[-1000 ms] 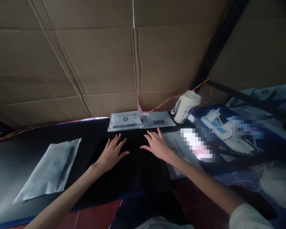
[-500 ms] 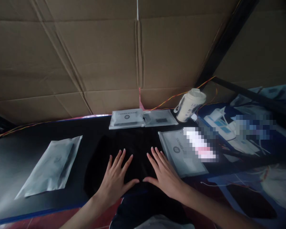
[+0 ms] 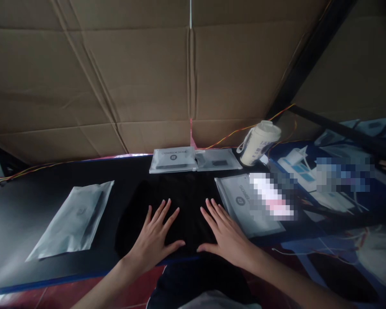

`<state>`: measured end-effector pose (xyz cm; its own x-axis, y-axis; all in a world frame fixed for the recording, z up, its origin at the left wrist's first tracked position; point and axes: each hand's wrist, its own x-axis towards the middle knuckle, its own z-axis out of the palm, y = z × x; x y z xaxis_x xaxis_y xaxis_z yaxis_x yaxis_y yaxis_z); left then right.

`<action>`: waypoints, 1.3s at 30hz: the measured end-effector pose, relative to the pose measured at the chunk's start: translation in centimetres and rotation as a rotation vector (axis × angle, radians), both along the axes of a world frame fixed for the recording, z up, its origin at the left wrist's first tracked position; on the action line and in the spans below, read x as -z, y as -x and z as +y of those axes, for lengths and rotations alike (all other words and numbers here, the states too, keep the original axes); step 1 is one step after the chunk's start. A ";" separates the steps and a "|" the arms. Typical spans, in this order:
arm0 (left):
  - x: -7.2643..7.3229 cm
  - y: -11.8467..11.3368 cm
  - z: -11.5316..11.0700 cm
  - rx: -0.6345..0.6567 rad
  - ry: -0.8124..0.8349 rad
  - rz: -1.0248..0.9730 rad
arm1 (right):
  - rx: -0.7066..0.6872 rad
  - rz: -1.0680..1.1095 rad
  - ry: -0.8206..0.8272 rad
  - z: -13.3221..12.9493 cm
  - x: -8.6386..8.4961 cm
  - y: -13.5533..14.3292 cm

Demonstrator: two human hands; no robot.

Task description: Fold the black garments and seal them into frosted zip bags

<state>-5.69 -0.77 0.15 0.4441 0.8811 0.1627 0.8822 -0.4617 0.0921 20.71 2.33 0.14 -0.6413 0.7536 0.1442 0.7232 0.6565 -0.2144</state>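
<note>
My left hand [image 3: 156,235] lies flat with fingers spread on a piece of black fabric [image 3: 186,193], whose shape is hard to make out against the dark table. Beside it, my right hand [image 3: 224,237] rests on the same fabric, palm down and fingers stretched out. A small gap separates the two thumbs. Close to my right fingers is a frosted zip bag [image 3: 236,210] with printed lettering, partly covered by a blurred patch. Another frosted bag [image 3: 72,223], with something dark inside, lies to the left of the fabric.
Along the table's back edge lie a printed pouch [image 3: 173,159] and a flatter frosted pouch [image 3: 219,159]. A white lidded cup [image 3: 260,143] stands at the back right. Cardboard [image 3: 141,73] rises behind the table [image 3: 6,240]. Yellow-red wires [image 3: 234,133] run along it.
My thumbs are slightly farther apart than before, and both hands stay flat on the fabric. The view has shifted a little; the bags and cup keep their places.
</note>
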 end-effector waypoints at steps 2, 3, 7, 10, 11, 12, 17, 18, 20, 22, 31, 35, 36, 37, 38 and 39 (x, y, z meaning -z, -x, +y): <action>-0.2 0.1 0.0 0.018 0.016 -0.012 | 0.004 0.001 0.009 0.0 -0.2 0.0; -0.4 0.2 0.0 0.025 0.030 -0.022 | 0.006 0.001 0.010 0.0 -0.2 0.1; -2.1 1.1 0.8 -0.020 0.071 -0.088 | 0.006 -0.001 0.005 -0.1 -0.2 0.1; -4.0 2.5 2.4 -0.155 -0.025 -0.155 | 0.004 -0.005 -0.010 -0.1 0.0 0.1; -4.7 3.0 3.1 -0.220 -0.076 -0.164 | 0.002 -0.007 -0.016 -0.1 0.0 0.0; -5.3 3.6 3.8 -0.298 -0.124 -0.153 | 0.001 -0.008 -0.022 -0.1 0.0 0.0; -6.8 6.4 6.8 -0.674 -0.009 0.120 | -0.008 -0.028 -0.033 -0.1 -0.1 0.0; -6.8 6.8 7.3 -0.695 0.056 0.145 | -0.006 -0.031 -0.034 -0.1 -0.1 0.0; -6.6 7.4 8.0 -0.687 0.126 0.149 | 0.002 -0.030 -0.039 -0.1 0.0 0.0; -6.4 7.7 8.7 -0.665 0.096 0.129 | 0.006 -0.030 -0.043 -0.1 0.1 -0.1; -6.9 5.6 4.6 -0.470 -0.166 0.006 | 0.008 0.024 -0.109 -0.7 0.3 0.0; -6.0 3.7 -1.8 -0.132 -0.036 -0.075 | -0.111 0.045 -0.145 -2.1 -1.2 -0.9; -5.4 3.5 -3.2 -0.093 0.009 -0.053 | -0.147 0.044 -0.145 -2.5 -1.5 -1.3; -4.7 3.5 -4.4 -0.073 0.026 -0.020 | -0.176 0.044 -0.145 -2.9 -1.6 -1.7; -3.9 3.5 -5.3 -0.044 0.017 0.006 | -0.197 0.042 -0.146 -3.2 -1.7 -2.2; -3.2 3.7 -6.1 -0.024 0.002 0.024 | -0.212 0.041 -0.151 -3.4 -1.7 -2.7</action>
